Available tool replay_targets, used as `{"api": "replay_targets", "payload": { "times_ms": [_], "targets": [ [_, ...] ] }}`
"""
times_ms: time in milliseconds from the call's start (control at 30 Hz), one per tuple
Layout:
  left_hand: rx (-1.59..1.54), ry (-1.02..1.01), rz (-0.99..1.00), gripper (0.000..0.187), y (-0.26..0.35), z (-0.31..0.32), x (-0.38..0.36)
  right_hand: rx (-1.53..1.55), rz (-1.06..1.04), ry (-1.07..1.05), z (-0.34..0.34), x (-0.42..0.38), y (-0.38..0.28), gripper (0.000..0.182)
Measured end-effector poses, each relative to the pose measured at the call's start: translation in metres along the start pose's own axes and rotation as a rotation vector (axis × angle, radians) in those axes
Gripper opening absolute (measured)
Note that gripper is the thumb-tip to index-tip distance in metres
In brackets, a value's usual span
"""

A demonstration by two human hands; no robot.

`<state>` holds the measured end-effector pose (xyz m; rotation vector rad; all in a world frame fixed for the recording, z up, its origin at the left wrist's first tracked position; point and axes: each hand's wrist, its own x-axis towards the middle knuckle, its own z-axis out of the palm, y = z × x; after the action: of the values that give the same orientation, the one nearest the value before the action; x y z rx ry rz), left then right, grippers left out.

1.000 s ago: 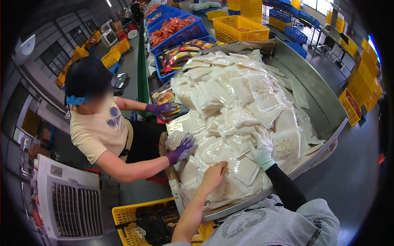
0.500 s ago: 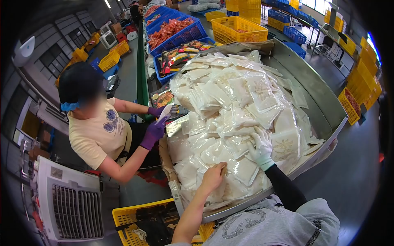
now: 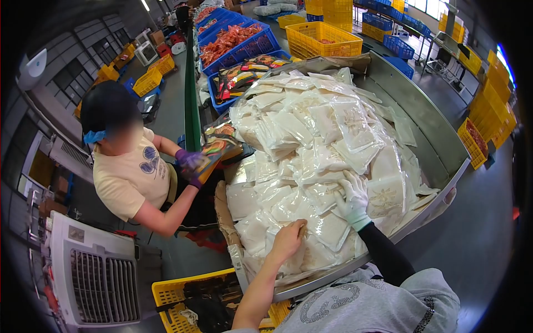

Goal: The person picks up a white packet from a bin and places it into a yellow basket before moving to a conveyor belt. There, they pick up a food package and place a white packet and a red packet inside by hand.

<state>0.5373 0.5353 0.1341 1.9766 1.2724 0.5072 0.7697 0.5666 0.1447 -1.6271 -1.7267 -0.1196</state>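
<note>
A big heap of clear plastic packets [image 3: 311,133] with white contents fills a metal tray [image 3: 444,172]. My left hand [image 3: 287,241] is bare and rests at the near side of the heap, its fingers curled together; whatever they may hold is hidden. Farther right, my right hand [image 3: 353,204] wears a white glove and lies on the packets with fingers spread. A flat square packet [image 3: 331,230] lies between my two hands. Across the left side, a co-worker's purple-gloved hands [image 3: 191,166] hold a dark printed pouch [image 3: 218,151].
Cardboard [image 3: 225,213] lines the tray's left edge. Below it stands a yellow crate [image 3: 166,291] with dark items. Blue crates [image 3: 269,41] of red packets and printed pouches line a green-edged conveyor [image 3: 192,105]. A yellow basket [image 3: 325,41] stands behind the tray.
The co-worker's hands held a small white item and now hold a printed pouch, drawn nearer their body. The co-worker's head has turned slightly. My hands stay in place.
</note>
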Motion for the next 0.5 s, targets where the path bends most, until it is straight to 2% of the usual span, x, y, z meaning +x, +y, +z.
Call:
{"api": "replay_targets", "payload": {
  "times_ms": [500],
  "targets": [
    [0.000,0.005,0.016,0.025,-0.0002,0.0003,-0.0001,-0.009,-0.021,0.006,-0.0012,0.0007,-0.0006,0.035]
  ]
}}
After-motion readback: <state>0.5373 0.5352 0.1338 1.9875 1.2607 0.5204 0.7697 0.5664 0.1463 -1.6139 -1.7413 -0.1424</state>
